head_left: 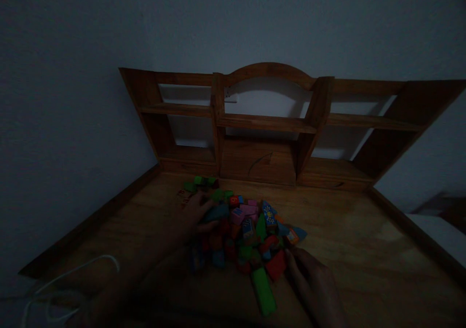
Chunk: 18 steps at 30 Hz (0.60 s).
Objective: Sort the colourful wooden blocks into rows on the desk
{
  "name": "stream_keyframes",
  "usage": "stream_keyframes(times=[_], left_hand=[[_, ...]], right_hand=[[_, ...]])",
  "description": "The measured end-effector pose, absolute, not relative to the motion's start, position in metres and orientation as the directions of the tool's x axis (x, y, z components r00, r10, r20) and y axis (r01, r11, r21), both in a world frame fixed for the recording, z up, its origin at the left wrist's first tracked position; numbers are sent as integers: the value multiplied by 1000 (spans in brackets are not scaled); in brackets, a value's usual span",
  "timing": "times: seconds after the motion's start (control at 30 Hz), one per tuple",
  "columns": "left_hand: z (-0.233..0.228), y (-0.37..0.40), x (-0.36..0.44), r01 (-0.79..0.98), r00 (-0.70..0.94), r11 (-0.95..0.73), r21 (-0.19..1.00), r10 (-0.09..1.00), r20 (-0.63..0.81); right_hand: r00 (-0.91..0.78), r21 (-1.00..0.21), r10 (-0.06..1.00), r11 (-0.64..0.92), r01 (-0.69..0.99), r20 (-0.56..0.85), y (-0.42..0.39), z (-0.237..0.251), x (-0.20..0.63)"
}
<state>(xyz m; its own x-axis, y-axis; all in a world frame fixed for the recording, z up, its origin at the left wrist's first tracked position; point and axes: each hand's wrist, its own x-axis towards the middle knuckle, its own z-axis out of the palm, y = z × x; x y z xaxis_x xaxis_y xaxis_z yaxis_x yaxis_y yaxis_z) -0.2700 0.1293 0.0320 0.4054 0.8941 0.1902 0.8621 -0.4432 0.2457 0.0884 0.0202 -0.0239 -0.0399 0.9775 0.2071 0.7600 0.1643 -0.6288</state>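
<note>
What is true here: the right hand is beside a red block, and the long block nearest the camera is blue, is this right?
Not the colour: the head view shows the long block is green. The right hand is beside a red block.

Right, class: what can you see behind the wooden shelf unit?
Through the openings of the shelf unit, the pale wall shows, with a white socket plate in the upper middle opening. Whatever the unit's solid parts cover cannot be seen.
</note>
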Motion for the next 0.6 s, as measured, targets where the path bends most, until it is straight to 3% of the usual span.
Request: stream_keyframes(times=[0.23,0.47,0.6], left_hand=[[42,134,-233,807,536,-530,263,842,51],[43,133,-232,755,560,-553,352,824,92],[44,127,-234,786,513,-543,296,840,177]], right_hand=[[-42,-650,976,174,740,213,21,-24,89],[-45,-645,976,174,744,212,22,-27,88],[-43,-656,978,168,736,203,21,-27,88]])
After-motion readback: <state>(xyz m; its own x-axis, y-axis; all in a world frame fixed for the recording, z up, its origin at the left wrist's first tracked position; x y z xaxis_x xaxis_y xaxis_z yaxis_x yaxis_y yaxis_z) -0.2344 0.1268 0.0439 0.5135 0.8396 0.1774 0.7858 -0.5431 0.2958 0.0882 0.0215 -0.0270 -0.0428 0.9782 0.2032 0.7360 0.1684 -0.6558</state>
